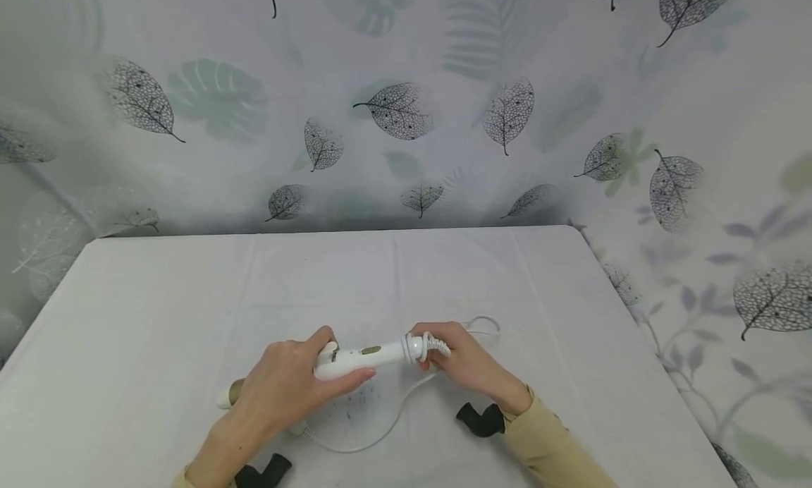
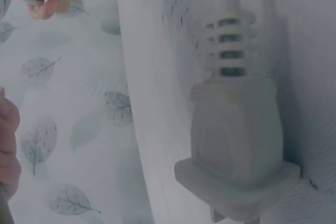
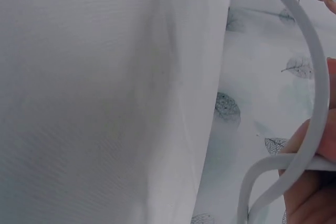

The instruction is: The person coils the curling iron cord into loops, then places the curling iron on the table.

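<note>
A white curling iron point(image 1: 390, 354) lies crosswise between my hands above the table. My left hand point(image 1: 282, 382) grips it near its clamp lever, and its tan barrel end shows beyond the knuckles. At the other end, my right hand point(image 1: 463, 357) holds the handle's tail, where the white cord point(image 1: 396, 419) comes out with its coiled strain relief. In the right wrist view, the cord point(image 3: 317, 77) runs in a loop past the right fingers point(image 3: 310, 192). The left wrist view shows the white plug point(image 2: 236, 129) up close; the left hand mostly hides it in the head view.
A white-covered table point(image 1: 158, 297) spreads below the hands, with small dark marks near its front middle. Leaf-patterned curtains point(image 1: 393, 178) rise behind it and to the sides. Black curved pieces point(image 1: 482, 419) sit at both wrists.
</note>
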